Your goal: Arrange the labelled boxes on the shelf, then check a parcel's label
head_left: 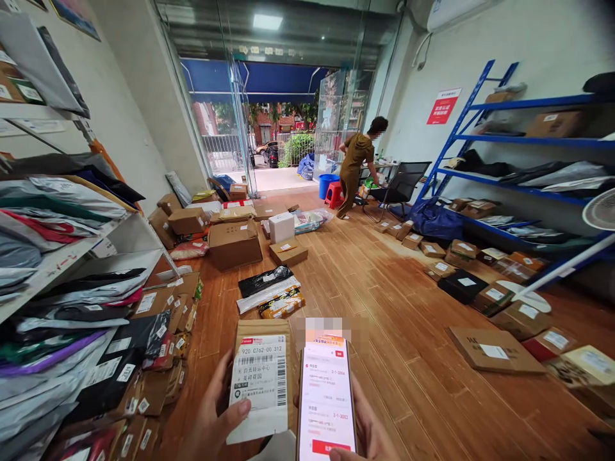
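Note:
In the head view, a small brown parcel (pixel 262 330) with a white shipping label is gripped in my left hand (pixel 218 410), the thumb pressed on the label's lower left. Close beside it on the right, a smartphone (pixel 327 390) stands upright with its lit screen toward me, showing a list with a red button at the bottom. My right hand (pixel 368 422) wraps around the phone's right edge, its thumb by the red button. Something pale below the parcel is cut off by the frame's bottom edge.
White shelves (pixel 106 230) full of bagged parcels stand at left. Cartons (pixel 235 243) and flat packages (pixel 269 288) lie on the wooden floor ahead. A blue rack (pixel 528 141), more boxes (pixel 494 349) and a white fan (pixel 600 210) are at right. A person (pixel 358 163) bends near a chair (pixel 403 186).

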Demonstrator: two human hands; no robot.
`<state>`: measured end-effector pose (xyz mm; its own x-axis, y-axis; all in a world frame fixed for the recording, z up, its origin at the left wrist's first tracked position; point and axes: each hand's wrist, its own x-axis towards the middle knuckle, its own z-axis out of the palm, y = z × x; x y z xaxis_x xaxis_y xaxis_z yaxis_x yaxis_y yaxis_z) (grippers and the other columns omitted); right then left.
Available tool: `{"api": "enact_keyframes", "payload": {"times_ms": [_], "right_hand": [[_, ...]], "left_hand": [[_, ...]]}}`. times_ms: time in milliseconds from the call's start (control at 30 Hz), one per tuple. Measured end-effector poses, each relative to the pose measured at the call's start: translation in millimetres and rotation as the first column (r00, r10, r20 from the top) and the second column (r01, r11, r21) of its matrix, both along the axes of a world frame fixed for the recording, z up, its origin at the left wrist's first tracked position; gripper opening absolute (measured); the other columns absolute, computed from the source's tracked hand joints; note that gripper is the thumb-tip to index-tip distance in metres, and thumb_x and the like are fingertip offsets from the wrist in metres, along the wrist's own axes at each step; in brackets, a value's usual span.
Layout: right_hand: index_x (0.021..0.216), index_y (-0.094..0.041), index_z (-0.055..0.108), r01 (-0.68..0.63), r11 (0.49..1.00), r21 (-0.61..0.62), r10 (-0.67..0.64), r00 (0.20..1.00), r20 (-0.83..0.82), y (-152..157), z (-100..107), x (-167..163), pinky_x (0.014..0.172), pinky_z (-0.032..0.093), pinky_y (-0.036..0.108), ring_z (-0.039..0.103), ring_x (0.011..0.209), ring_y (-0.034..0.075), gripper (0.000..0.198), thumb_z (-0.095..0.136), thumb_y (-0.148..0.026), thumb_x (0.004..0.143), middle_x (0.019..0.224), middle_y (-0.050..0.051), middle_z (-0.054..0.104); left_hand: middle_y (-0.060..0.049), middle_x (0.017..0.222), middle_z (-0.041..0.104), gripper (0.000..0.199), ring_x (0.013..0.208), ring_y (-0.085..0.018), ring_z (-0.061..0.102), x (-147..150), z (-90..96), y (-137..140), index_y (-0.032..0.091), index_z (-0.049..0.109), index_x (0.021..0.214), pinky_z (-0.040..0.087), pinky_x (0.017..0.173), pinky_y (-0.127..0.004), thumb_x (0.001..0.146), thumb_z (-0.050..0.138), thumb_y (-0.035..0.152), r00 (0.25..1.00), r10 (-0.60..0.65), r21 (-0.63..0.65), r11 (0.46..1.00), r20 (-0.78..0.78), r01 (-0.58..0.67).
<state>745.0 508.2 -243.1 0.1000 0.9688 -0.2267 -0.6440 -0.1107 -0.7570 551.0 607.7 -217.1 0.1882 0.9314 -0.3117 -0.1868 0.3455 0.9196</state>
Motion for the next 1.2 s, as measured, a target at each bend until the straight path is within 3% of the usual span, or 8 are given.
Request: {"api": "enact_keyframes", "payload": {"times_ms": [267,500,633,800,900,1200], "right_hand": [[0.145,-0.022,0.011,-0.052,0.998,0.03,0.052,0.998,0.018,-0.1,2.4,-1.1,0.097,0.044,0.041,0.05,0.121,0.03,0.119,0.085,-0.033,0.051,0.134,0.014,0.051],[0.145,-0.019,0.005,-0.078,0.996,0.043,0.074,0.994,0.079,-3.8,-4.5,0.5,0.095,0.045,0.041,0.049,0.122,0.03,0.12,0.084,-0.032,0.055,0.135,0.017,0.05],[0.145,-0.019,0.01,-0.05,0.998,0.05,0.046,0.997,0.068,-4.9,-3.5,-1.1,0.093,0.046,0.04,0.056,0.115,0.029,0.116,0.084,-0.03,0.055,0.13,0.016,0.055],[0.142,-0.023,0.024,0.048,0.999,0.018,-0.048,0.998,0.036,-3.5,4.9,-5.1,0.092,0.047,0.039,0.052,0.119,0.029,0.109,0.085,-0.028,0.051,0.132,0.013,0.053],[0.143,-0.022,0.019,-0.003,0.999,0.04,0.003,1.0,0.014,-2.5,6.4,-6.0,0.091,0.048,0.04,0.055,0.116,0.03,0.114,0.085,-0.034,0.051,0.134,0.015,0.051],[0.145,-0.017,-0.001,0.078,0.996,-0.039,-0.078,0.997,0.007,-3.1,-1.3,-8.6,0.09,0.048,0.038,0.057,0.112,0.029,0.133,0.087,-0.033,0.047,0.131,0.017,0.054]], "left_hand": [[-0.012,0.115,0.067,0.1,0.113,-0.037,0.056,-0.9,5.4,0.6,0.019,0.046,0.127,0.053,0.087,-0.04,0.04,0.081,0.053,1.0,0.02,-0.021,1.0,-0.016,-0.02],[-0.012,0.11,0.069,0.11,0.107,-0.038,0.06,-7.7,-5.5,5.5,0.019,0.037,0.135,0.055,0.083,-0.042,0.04,0.08,0.053,0.994,0.006,-0.074,0.997,-0.107,-0.014],[-0.011,0.109,0.07,0.107,0.107,-0.037,0.06,-7.3,-9.6,5.2,0.02,0.039,0.134,0.054,0.085,-0.042,0.043,0.077,0.059,0.989,0.024,-0.029,0.999,-0.143,-0.029],[-0.01,0.118,0.065,0.103,0.116,-0.037,0.054,-9.9,-8.6,6.8,0.021,0.043,0.131,0.052,0.091,-0.04,0.041,0.081,0.053,0.994,0.01,-0.058,0.998,-0.112,-0.016],[-0.011,0.117,0.066,0.105,0.115,-0.036,0.055,-7.5,-4.5,4.4,0.02,0.039,0.134,0.05,0.093,-0.041,0.043,0.081,0.052,0.998,-0.002,-0.072,0.997,-0.06,-0.002],[-0.012,0.114,0.067,0.099,0.114,-0.037,0.055,0.8,3.4,-1.6,0.019,0.046,0.128,0.049,0.094,-0.043,0.041,0.082,0.05,0.998,0.053,-0.042,0.998,0.019,-0.052]]}}
